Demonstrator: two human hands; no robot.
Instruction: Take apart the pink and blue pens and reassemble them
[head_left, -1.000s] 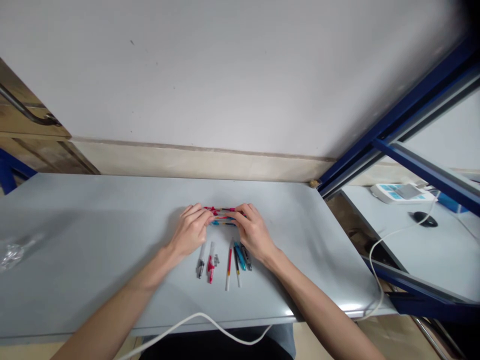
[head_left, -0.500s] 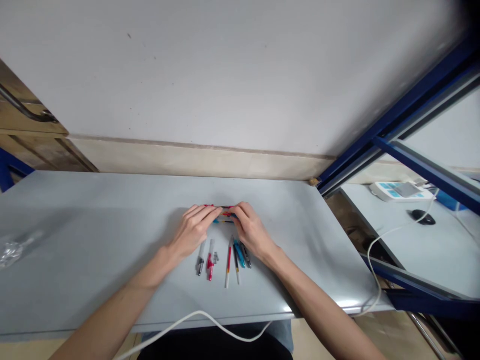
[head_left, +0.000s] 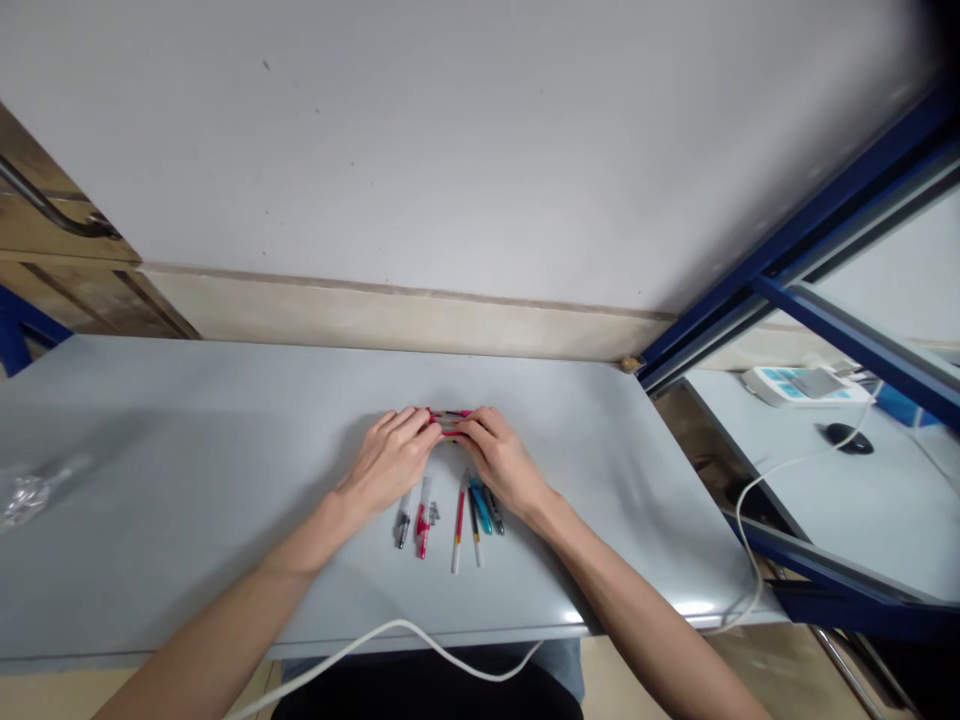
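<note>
Several pens and refills (head_left: 452, 413) lie crosswise between my two hands on the grey table (head_left: 187, 450). My left hand (head_left: 397, 450) has its fingers closed on the left ends of this group. The right ends are under the curled fingers of my right hand (head_left: 501, 455). Nearer to me lie a clear pen part with black (head_left: 404, 525), a clear and red pen part (head_left: 424, 530), a red refill (head_left: 459, 520), a dark refill (head_left: 475, 525), a blue pen (head_left: 481, 508) and a dark pen (head_left: 494, 512).
A crumpled clear plastic wrapper (head_left: 26, 500) is at the far left. A white cable (head_left: 397, 625) runs along the front edge. To the right, beyond a blue metal frame (head_left: 705, 300), a black mouse (head_left: 849, 438) and a white power strip (head_left: 795, 387) rest on another surface.
The fingers of my left hand have shifted slightly right, closer to my right hand, and the pens between the hands have been rearranged. The pens nearer to me look unmoved.
</note>
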